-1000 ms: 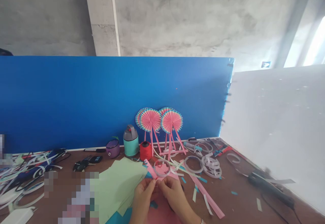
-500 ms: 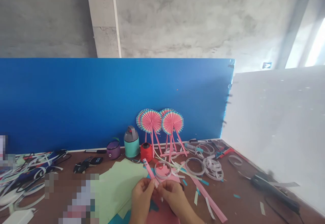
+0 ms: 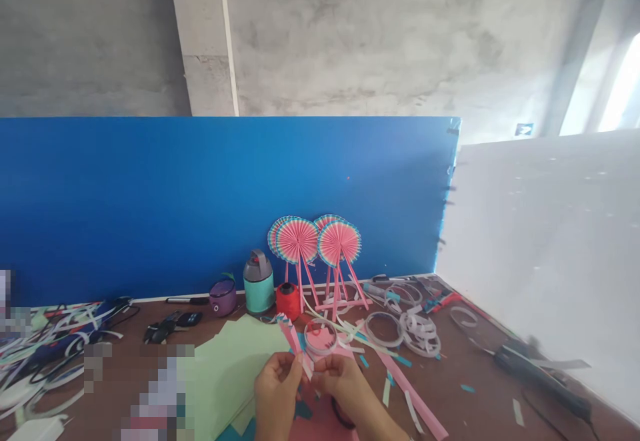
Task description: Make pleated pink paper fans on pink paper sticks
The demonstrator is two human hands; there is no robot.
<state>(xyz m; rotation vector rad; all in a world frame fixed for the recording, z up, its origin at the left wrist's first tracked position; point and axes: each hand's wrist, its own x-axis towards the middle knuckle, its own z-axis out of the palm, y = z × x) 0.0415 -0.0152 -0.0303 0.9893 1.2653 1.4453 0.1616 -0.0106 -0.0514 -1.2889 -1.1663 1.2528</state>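
Note:
Between thumb and fingers, my left hand [image 3: 277, 388] grips a folded pink paper strip [image 3: 291, 336], whose pleats fan out at the far end. My right hand [image 3: 345, 388] is closed at the strip's near end, pinching it with thumb and forefinger. Just beyond the hands lies a clear tape roll [image 3: 321, 336] on pink paper. Under the hands is a red-pink sheet [image 3: 320, 421], and a dark ring-shaped handle shows beside the right wrist. Light green sheets [image 3: 225, 368] lie to the left of my left hand.
Pink paper wheels [image 3: 298, 240] on paper-stick stands lean by the blue partition [image 3: 150, 208]. A teal flask [image 3: 259, 288], a red thread spool [image 3: 288, 300] and a purple pot [image 3: 223, 296] stand beside them. Paper strips and tape rolls litter the right; a black power strip [image 3: 543, 378] lies farther right.
The pink strip's far end has spread from a narrow folded stack into open pleats. Both hands have stayed almost in place, still gripping it.

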